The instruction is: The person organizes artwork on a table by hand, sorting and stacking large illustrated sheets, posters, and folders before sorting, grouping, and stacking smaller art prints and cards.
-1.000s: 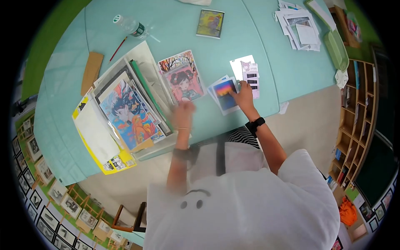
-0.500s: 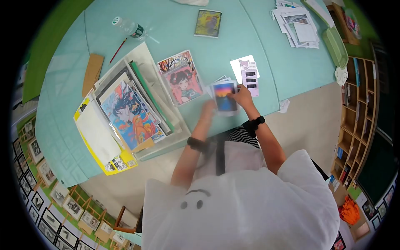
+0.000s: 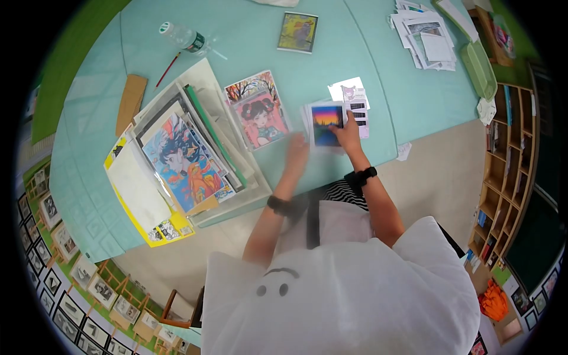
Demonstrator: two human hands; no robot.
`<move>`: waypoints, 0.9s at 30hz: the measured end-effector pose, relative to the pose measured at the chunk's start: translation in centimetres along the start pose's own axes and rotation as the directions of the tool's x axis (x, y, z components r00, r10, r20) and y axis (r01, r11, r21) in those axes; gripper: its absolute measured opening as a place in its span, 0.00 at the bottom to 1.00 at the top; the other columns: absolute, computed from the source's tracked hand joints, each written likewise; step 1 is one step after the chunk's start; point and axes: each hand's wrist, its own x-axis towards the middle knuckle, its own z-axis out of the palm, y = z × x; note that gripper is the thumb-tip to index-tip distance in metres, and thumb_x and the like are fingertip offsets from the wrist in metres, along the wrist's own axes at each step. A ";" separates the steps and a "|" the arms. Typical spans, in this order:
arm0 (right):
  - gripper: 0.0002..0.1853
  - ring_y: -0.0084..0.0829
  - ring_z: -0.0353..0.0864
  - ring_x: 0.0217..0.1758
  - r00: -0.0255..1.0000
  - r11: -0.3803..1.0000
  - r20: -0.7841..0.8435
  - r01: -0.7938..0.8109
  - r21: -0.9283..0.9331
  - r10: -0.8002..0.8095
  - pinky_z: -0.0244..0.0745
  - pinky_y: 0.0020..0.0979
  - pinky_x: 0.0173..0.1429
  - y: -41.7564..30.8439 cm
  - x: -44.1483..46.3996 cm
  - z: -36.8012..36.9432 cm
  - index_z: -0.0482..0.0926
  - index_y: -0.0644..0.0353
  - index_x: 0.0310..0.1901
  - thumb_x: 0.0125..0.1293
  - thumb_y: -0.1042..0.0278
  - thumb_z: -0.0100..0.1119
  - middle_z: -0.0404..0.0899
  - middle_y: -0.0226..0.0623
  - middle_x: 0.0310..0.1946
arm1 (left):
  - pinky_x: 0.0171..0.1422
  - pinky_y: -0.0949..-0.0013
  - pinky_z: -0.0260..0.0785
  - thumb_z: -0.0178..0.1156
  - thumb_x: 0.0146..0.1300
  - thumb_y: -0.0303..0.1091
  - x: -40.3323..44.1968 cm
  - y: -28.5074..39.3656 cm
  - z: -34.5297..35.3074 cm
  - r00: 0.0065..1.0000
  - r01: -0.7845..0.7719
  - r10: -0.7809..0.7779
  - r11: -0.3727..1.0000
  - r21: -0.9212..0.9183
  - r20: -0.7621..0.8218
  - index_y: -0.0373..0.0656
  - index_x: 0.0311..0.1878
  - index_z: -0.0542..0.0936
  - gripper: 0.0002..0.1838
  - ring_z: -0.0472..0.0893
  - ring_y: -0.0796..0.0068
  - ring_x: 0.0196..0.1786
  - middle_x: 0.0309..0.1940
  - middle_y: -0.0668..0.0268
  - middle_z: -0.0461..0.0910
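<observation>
A small stack of picture cards (image 3: pixel 326 117), topped by a sunset scene with an orange, pink and blue sky, is at the table's near edge. My right hand (image 3: pixel 349 135) grips its right side, thumb over the face of the top card. Just left of the stack is my left hand (image 3: pixel 297 152), smeared by motion, its fingers not clear. Beyond the right hand lies a card with a cartoon figure and dark strips (image 3: pixel 357 112), partly over a white sheet (image 3: pixel 338 90). To the left lies a picture of a dark-haired girl (image 3: pixel 258 115).
At left, a large tray (image 3: pixel 255 188) holds stacked artwork (image 3: pixel 183 163), beside a yellow-edged folder (image 3: pixel 139 192). Farther off are a plastic bottle (image 3: pixel 183 38), a red pencil (image 3: pixel 168 70), a yellow picture (image 3: pixel 297 32), loose papers (image 3: pixel 423 38) and a green basket (image 3: pixel 478 70).
The stack has shifted slightly right and turned more upright, with my right hand moving along. The cards look more evenly lined up. My left hand stays near the stack's left side, still blurred.
</observation>
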 end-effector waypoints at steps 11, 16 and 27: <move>0.33 0.51 0.81 0.46 0.984 0.986 0.080 0.157 0.046 -0.161 0.75 0.40 0.49 -4.1 9.1 5.8 0.66 0.56 0.58 0.48 0.71 0.68 0.80 0.53 0.42 | 0.56 0.70 0.69 0.49 0.56 0.16 1.5 0.0 -8.4 0.911 -0.240 0.288 0.953 0.187 -0.295 0.39 0.53 0.75 0.20 0.77 0.70 0.51 0.47 0.62 0.78; 0.31 0.47 0.82 0.45 0.997 0.990 0.014 0.079 0.113 -0.081 0.76 0.39 0.49 -4.9 8.4 5.8 0.67 0.56 0.58 0.50 0.70 0.68 0.81 0.50 0.41 | 0.56 0.70 0.68 0.50 0.56 0.17 1.9 0.7 -9.6 0.866 -0.251 0.308 0.949 0.190 -0.393 0.39 0.54 0.74 0.20 0.76 0.68 0.52 0.50 0.60 0.76; 0.39 0.55 0.65 0.60 0.920 0.898 -0.095 0.342 -0.275 -0.380 0.61 0.47 0.65 -5.5 9.2 6.7 0.61 0.71 0.62 0.52 0.63 0.68 0.65 0.57 0.58 | 0.72 0.62 0.52 0.57 0.57 0.29 5.9 -3.1 -9.8 0.889 -0.038 0.170 0.953 0.302 -0.426 0.25 0.68 0.52 0.39 0.62 0.48 0.68 0.65 0.41 0.60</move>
